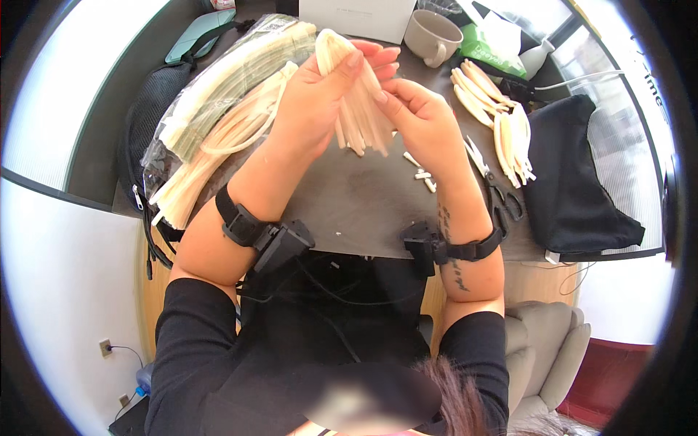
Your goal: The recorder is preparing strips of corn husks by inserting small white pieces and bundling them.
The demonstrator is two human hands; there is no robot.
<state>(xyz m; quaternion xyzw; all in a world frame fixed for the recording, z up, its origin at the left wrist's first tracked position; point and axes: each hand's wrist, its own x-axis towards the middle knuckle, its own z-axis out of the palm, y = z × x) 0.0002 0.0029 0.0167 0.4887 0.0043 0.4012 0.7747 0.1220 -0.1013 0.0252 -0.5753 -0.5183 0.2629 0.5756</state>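
My left hand [322, 90] holds a bundle of cream fuzzy strips [357, 103], probably chenille stems. The strips are doubled over, with the bend at the top and the loose ends fanning down above the desk. At the bundle's right edge, my right hand [422, 117] pinches some strips between thumb and fingers. Below that hand lie several short white cut pieces [422, 175]. Scissors with black handles [495, 188] rest beside my right forearm, blades apart. Further right are several bent cream bundles [510, 139] like the one held.
A clear plastic bag [240, 71] of long cream and pale green strips covers the desk's left, loose cream strips [218, 150] by it. A beige mug [432, 37], a white box [357, 19] and a green tissue pack [493, 46] stand behind. Black cloth [572, 180] lies right.
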